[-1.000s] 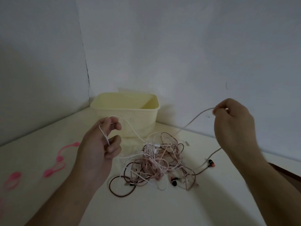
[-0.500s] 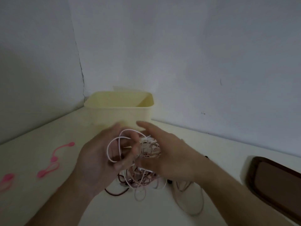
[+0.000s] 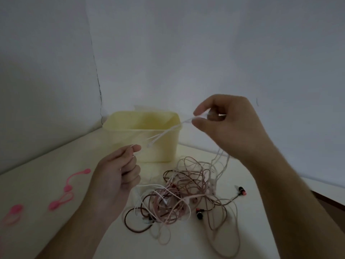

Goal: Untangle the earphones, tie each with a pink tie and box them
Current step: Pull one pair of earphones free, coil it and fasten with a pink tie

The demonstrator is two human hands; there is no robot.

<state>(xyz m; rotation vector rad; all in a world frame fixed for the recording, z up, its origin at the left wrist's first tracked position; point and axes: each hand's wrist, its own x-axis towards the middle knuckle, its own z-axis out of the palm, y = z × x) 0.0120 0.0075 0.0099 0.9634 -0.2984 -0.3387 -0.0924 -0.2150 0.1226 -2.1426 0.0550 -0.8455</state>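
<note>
A plain, dim room corner, probably in a home, though nothing settles it. Two bare pale walls (image 3: 205,53) meet at a cracked seam above a cream table (image 3: 46,184), which carries only small household things: a yellow box (image 3: 158,146) and pink ties (image 3: 61,201).

Matt plastic box (image 3: 143,139), rubbery ties (image 3: 61,201)

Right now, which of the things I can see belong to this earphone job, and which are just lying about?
Part of the job:
- tangled earphones
- white cable, pinched by both hands: left hand, right hand
- pink ties
- yellow box

Just lying about:
- dark brown object at the right edge
</note>
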